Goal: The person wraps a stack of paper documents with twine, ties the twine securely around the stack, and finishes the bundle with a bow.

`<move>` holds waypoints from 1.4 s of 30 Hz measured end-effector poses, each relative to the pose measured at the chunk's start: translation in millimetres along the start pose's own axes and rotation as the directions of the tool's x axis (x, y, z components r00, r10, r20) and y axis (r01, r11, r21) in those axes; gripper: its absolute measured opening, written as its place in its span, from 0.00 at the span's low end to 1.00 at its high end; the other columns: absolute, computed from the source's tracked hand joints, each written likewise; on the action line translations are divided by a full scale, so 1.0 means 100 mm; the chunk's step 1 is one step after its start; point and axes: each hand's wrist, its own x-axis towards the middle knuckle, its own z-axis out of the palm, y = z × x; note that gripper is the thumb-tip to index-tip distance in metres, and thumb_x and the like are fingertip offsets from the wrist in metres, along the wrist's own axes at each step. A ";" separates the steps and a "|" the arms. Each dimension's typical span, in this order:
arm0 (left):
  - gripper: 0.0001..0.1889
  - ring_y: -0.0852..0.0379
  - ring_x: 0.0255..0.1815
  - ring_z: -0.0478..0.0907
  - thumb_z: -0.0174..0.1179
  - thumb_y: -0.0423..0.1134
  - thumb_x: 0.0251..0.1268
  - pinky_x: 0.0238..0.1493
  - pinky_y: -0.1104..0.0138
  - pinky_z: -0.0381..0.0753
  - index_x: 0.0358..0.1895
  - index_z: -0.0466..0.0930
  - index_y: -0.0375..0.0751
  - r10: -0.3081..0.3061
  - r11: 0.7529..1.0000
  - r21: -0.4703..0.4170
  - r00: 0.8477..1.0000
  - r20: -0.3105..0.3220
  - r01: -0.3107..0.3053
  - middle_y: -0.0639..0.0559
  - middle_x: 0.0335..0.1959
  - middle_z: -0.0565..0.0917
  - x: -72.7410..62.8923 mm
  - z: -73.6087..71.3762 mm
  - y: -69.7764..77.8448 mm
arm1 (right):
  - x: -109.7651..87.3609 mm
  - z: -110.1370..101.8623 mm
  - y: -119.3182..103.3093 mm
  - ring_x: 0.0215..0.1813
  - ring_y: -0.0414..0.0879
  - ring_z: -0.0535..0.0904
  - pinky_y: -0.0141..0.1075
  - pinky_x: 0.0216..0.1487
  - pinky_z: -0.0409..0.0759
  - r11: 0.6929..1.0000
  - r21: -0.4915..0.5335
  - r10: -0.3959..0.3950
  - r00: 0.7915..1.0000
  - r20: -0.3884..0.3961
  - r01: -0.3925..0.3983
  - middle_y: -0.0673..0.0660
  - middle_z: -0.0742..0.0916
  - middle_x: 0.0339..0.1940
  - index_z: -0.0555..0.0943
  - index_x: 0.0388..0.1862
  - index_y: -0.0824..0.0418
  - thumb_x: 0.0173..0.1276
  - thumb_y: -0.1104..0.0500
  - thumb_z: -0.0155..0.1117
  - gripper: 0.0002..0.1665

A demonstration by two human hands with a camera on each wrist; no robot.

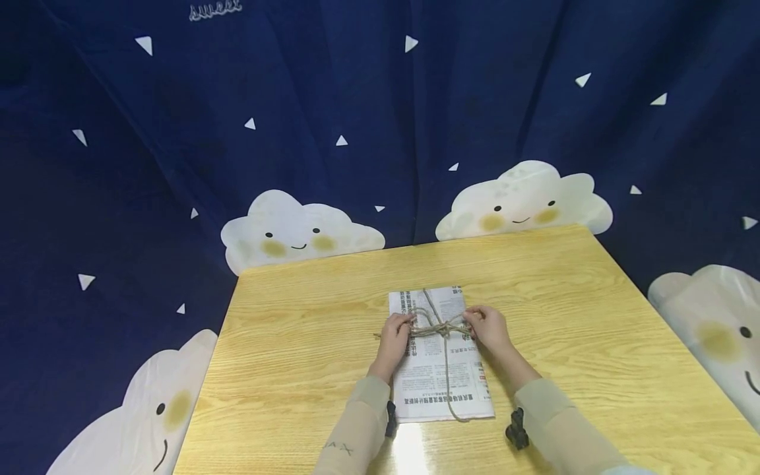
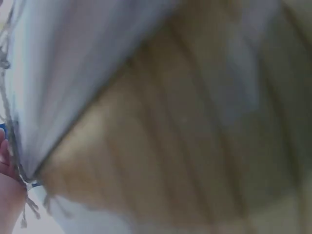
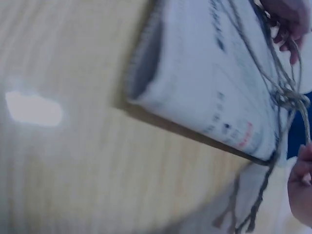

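Note:
A folded newspaper bundle (image 1: pixel 441 369) lies flat on the yellow wooden table (image 1: pixel 297 343), near its front middle. Brown twine (image 1: pixel 445 369) runs lengthwise and across it, meeting in a knot (image 1: pixel 442 328) with loops. My left hand (image 1: pixel 405 324) pinches the twine just left of the knot, and my right hand (image 1: pixel 472 321) pinches it just right. The right wrist view shows the bundle (image 3: pixel 204 83) at an angle, the twine (image 3: pixel 273 83) over it and frayed ends hanging off its edge. The left wrist view is blurred: paper (image 2: pixel 58 63), wood and a twine strand (image 2: pixel 9 122).
A dark blue curtain (image 1: pixel 356 119) printed with white clouds and triangles hangs close behind the table and down both sides. The table's far edge (image 1: pixel 415 247) meets the curtain. Bare wood lies left and right of the bundle.

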 end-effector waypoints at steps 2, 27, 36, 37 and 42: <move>0.13 0.54 0.41 0.75 0.48 0.31 0.68 0.45 0.65 0.77 0.50 0.78 0.32 -0.026 0.998 -0.066 0.998 -0.050 0.023 0.44 0.39 0.80 0.02 0.00 0.01 | 0.02 -0.03 -0.02 0.21 0.43 0.76 0.30 0.21 0.76 0.999 0.045 0.000 0.999 0.034 -0.002 0.59 0.81 0.24 0.77 0.45 0.72 0.65 0.61 0.58 0.15; 0.04 0.49 0.34 0.81 0.57 0.25 0.57 0.35 0.65 0.81 0.34 0.82 0.30 -0.167 0.980 0.055 0.943 -0.289 0.190 0.42 0.31 0.83 0.00 -0.13 -0.15 | 0.18 -0.27 0.11 0.21 0.40 0.78 0.30 0.24 0.78 0.972 0.123 0.199 0.979 0.035 -0.202 0.62 0.85 0.27 0.75 0.47 0.76 0.64 0.63 0.58 0.18; 0.04 0.45 0.37 0.81 0.57 0.23 0.56 0.37 0.63 0.82 0.32 0.82 0.29 -0.141 0.981 0.087 0.948 -0.287 0.172 0.39 0.32 0.83 -0.02 -0.21 -0.20 | 0.13 -0.33 0.12 0.18 0.40 0.77 0.29 0.22 0.78 0.963 0.190 0.196 0.981 0.009 -0.194 0.58 0.84 0.22 0.76 0.42 0.78 0.63 0.63 0.60 0.16; 0.04 0.45 0.37 0.81 0.57 0.23 0.56 0.38 0.62 0.82 0.32 0.82 0.28 -0.148 0.980 0.084 0.946 -0.289 0.179 0.39 0.32 0.83 -0.02 -0.23 -0.20 | 0.14 -0.33 0.12 0.18 0.40 0.77 0.29 0.22 0.78 0.961 0.190 0.206 0.979 -0.003 -0.201 0.59 0.84 0.23 0.77 0.42 0.78 0.63 0.64 0.60 0.15; 0.05 0.45 0.37 0.81 0.57 0.23 0.56 0.37 0.62 0.82 0.32 0.82 0.28 -0.154 0.974 0.118 0.947 -0.283 0.194 0.39 0.32 0.83 -0.01 -0.26 -0.20 | 0.16 -0.31 0.15 0.21 0.41 0.78 0.30 0.23 0.78 0.958 0.136 0.262 0.964 -0.045 -0.253 0.62 0.84 0.27 0.77 0.45 0.76 0.64 0.64 0.58 0.16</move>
